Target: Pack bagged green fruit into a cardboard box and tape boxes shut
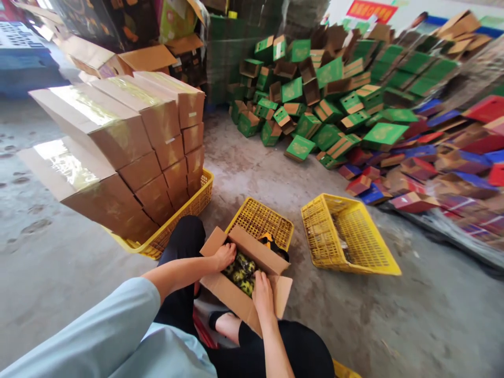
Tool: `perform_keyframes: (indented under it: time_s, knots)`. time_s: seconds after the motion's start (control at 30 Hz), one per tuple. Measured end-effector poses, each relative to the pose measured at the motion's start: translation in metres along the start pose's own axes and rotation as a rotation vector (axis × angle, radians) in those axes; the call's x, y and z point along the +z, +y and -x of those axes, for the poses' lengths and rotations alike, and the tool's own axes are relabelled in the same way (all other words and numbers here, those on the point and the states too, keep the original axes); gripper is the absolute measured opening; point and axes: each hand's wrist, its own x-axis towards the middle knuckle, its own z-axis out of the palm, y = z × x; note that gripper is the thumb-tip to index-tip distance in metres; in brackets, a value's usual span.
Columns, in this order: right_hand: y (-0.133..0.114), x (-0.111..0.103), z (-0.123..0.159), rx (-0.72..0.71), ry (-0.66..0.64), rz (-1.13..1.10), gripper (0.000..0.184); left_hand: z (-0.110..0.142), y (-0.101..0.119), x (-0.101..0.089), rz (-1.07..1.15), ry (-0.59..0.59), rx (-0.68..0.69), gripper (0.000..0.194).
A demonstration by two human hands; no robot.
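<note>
Red banner, illegibly blurred

Carton stack left of box

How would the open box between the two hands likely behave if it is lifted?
The box is probably fairly stiff, since its cardboard edges look straight. Its flaps may bend, as they spread outward. With dark-patched, yellow-green contents inside and an open top, it might spill if tipped.
</note>
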Motion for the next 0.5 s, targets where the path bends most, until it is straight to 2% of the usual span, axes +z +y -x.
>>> perform_keyframes:
  time_s: [0.2, 0.37, 0.43, 0.5]
  knots:
    - [-0.009, -0.002, -0.006, 0.076, -0.029, 0.087, 0.063, 0.009, 0.001, -0.002, 0.018, 0.014, 0.005, 0.047]
    - [-0.003, -0.007, -0.008, 0.065, -0.033, -0.009, 0.053, 0.022, 0.000, -0.011, 0.074, 0.061, 0.021, 0.041]
    - [0.001, -0.013, 0.001, 0.031, 0.044, -0.045, 0.044, 0.030, -0.004, -0.015, 0.102, 0.093, 0.037, 0.036]
    - [0.002, -0.020, 0.018, 0.011, 0.227, -0.084, 0.035, 0.041, -0.011, -0.017, 0.133, 0.156, 0.054, 0.035]
